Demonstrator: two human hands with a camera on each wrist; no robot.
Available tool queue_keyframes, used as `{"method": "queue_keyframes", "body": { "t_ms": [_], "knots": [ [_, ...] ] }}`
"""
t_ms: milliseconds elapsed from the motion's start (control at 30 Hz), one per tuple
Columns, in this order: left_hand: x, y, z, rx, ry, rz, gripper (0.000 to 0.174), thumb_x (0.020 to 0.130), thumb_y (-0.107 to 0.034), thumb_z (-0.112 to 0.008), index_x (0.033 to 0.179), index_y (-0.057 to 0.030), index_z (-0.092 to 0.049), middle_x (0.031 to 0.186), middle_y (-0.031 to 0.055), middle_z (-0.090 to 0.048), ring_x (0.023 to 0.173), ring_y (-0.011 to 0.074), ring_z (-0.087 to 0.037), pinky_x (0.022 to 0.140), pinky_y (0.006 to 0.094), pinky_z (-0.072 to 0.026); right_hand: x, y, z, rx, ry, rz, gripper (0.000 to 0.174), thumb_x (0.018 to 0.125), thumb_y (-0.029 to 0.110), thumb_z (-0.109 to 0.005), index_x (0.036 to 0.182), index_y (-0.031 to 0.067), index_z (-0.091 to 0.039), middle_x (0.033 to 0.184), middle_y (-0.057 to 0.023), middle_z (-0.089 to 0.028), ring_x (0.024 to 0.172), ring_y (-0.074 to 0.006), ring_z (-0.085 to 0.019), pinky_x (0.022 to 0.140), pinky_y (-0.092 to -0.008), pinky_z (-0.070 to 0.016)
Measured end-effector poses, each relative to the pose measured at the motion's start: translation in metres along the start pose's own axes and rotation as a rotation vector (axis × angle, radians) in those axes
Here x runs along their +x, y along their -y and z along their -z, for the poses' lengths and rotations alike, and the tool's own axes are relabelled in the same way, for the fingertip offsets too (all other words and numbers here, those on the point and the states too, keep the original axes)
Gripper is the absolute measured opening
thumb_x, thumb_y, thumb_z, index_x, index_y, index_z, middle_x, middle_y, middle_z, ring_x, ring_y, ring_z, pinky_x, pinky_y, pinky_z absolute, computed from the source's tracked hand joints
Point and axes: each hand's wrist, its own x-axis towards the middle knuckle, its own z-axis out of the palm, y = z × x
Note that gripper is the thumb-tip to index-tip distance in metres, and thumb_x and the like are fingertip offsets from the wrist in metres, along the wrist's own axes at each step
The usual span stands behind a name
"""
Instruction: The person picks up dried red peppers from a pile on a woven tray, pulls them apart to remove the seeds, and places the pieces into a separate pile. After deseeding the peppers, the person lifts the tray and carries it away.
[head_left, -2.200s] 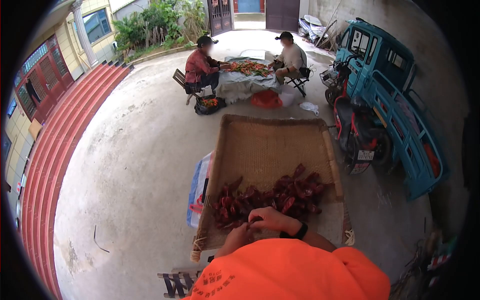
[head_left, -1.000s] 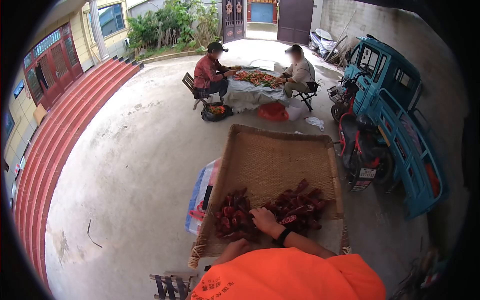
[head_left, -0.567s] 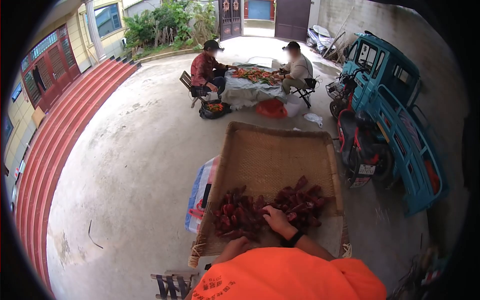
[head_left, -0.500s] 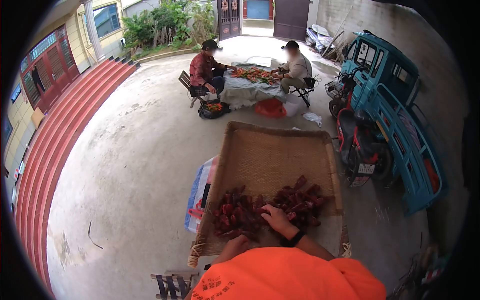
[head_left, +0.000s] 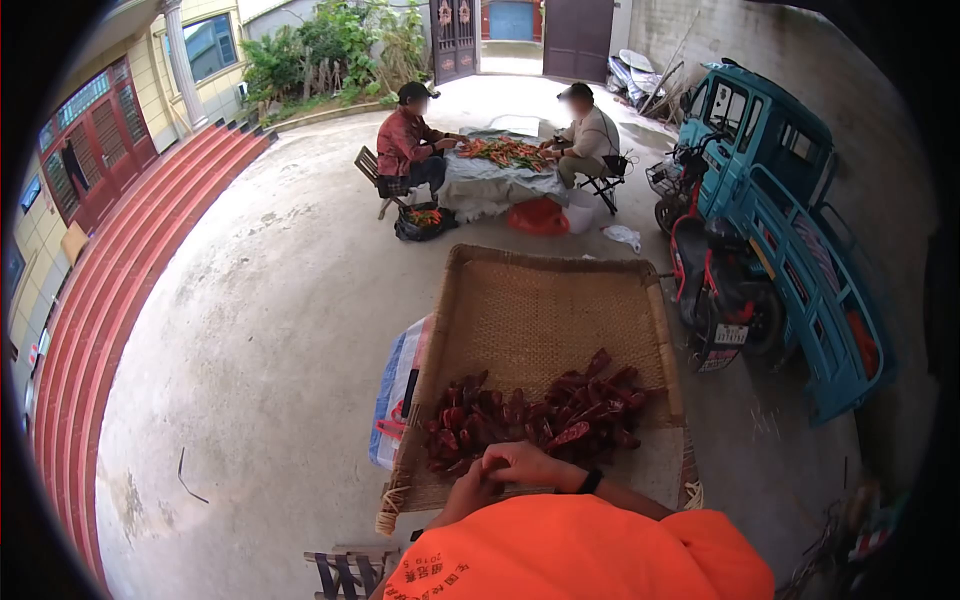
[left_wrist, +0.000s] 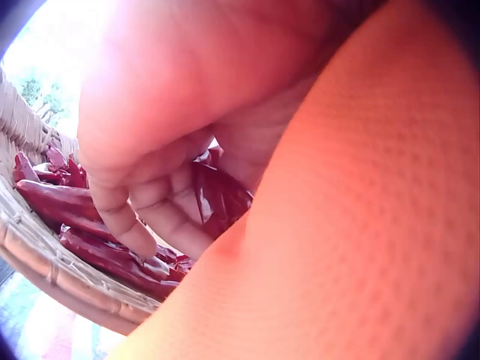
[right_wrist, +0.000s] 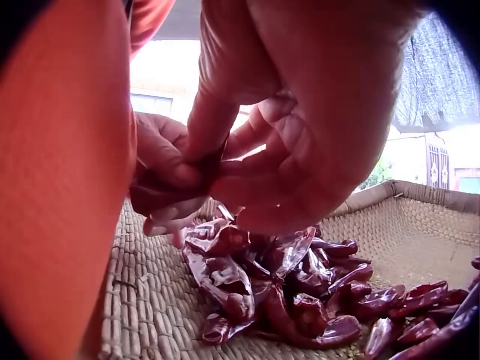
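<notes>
Both hands meet over the near edge of a woven tray [head_left: 550,295]. My left hand [head_left: 471,491] grips a dried red chili pepper [right_wrist: 159,193], which the left wrist view shows as a glossy dark red chili [left_wrist: 221,199] inside curled fingers. The right hand [head_left: 528,466], with a black band at its wrist, pinches the same chili with thumb and fingertips in the right wrist view. Part of the pepper is hidden by the fingers. A pile of dried red chilies [head_left: 560,410] lies just beyond the hands, several of them close beneath the right hand.
A striped bag [head_left: 398,390] stands at the tray's left side. Beyond, two people sit at a covered table [head_left: 490,190] heaped with fresh peppers. A red motorbike [head_left: 715,270] and a blue three-wheeled truck [head_left: 790,230] stand to the right, red steps [head_left: 130,260] to the left.
My right hand has drawn back from the chili pile toward my body and joined the left hand at the tray's near edge. The seated person in red has raised the lowered hand to the table.
</notes>
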Motion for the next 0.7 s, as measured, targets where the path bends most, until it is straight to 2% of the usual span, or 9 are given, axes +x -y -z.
{"method": "queue_keyframes", "body": {
  "t_ms": [133, 233, 367, 433, 533, 633, 700],
  "knots": [
    [-0.006, -0.007, 0.009, 0.093, 0.006, -0.035, 0.029, 0.087, -0.02, -0.067, 0.109, -0.004, -0.057, 0.091, 0.0229, -0.067, 0.09, 0.0435, -0.065, 0.071, 0.0451, -0.0515, -0.004, -0.004, -0.001, -0.257, -0.02, -0.02, 0.023, 0.084, 0.021, -0.07, 0.101, 0.006, -0.064, 0.099, -0.011, -0.066, 0.096, -0.0243, -0.065, 0.082, -0.0349, -0.0502],
    [-0.005, -0.006, 0.009, 0.115, 0.008, -0.034, 0.026, 0.087, -0.02, -0.067, 0.107, -0.0048, -0.059, 0.089, 0.0231, -0.067, 0.089, 0.0437, -0.065, 0.069, 0.0455, -0.0513, -0.005, -0.006, 0.0, -0.265, -0.018, -0.029, 0.024, 0.085, 0.022, -0.069, 0.101, 0.0056, -0.064, 0.099, -0.0118, -0.067, 0.096, -0.0294, -0.065, 0.081, -0.0376, -0.0506],
    [-0.004, -0.01, 0.006, 0.099, 0.01, 0.008, 0.027, 0.087, -0.02, -0.067, 0.109, -0.0053, -0.061, 0.089, 0.0235, -0.067, 0.089, 0.0433, -0.065, 0.071, 0.0452, -0.0513, -0.008, -0.002, 0.005, -0.221, -0.034, -0.099, 0.021, 0.086, 0.02, -0.068, 0.1, 0.0047, -0.065, 0.098, -0.0114, -0.068, 0.092, -0.0221, -0.066, 0.08, -0.0338, -0.0508],
    [-0.003, -0.021, 0.011, 0.088, 0.038, 0.031, 0.028, 0.088, -0.02, -0.066, 0.111, -0.0046, -0.061, 0.091, 0.0227, -0.068, 0.09, 0.0408, -0.067, 0.073, 0.0436, -0.0515, -0.013, 0.005, 0.011, -0.121, -0.045, -0.172, 0.019, 0.087, 0.019, -0.068, 0.099, 0.0041, -0.065, 0.097, -0.011, -0.069, 0.091, -0.017, -0.066, 0.079, -0.0313, -0.0508],
    [-0.004, -0.03, 0.012, 0.026, 0.016, 0.048, 0.028, 0.089, -0.019, -0.066, 0.112, -0.0032, -0.06, 0.094, 0.0212, -0.069, 0.091, 0.0355, -0.069, 0.076, 0.0406, -0.0514, -0.015, -0.002, 0.014, -0.055, -0.095, -0.164, 0.017, 0.089, 0.015, -0.066, 0.101, 0.0031, -0.064, 0.097, -0.0095, -0.07, 0.092, -0.0111, -0.064, 0.08, -0.0287, -0.0503],
    [-0.003, -0.036, 0.012, 0.008, 0.002, 0.078, 0.029, 0.089, -0.017, -0.067, 0.112, -0.002, -0.06, 0.095, 0.0195, -0.07, 0.092, 0.0307, -0.069, 0.078, 0.0379, -0.0512, -0.014, -0.018, 0.014, 0.124, -0.181, -0.127, 0.017, 0.09, 0.012, -0.065, 0.103, 0.0019, -0.064, 0.095, -0.0087, -0.07, 0.091, -0.0106, -0.064, 0.081, -0.0292, -0.0507],
    [-0.003, -0.038, 0.013, 0.006, 0.0, 0.097, 0.029, 0.089, -0.017, -0.068, 0.112, -0.0016, -0.06, 0.096, 0.0188, -0.07, 0.092, 0.0294, -0.069, 0.079, 0.0368, -0.0511, -0.017, -0.015, 0.017, 0.064, -0.163, -0.156, 0.016, 0.091, 0.011, -0.064, 0.104, 0.0013, -0.064, 0.094, -0.0089, -0.07, 0.091, -0.011, -0.064, 0.081, -0.0293, -0.0509]
  ]
}}
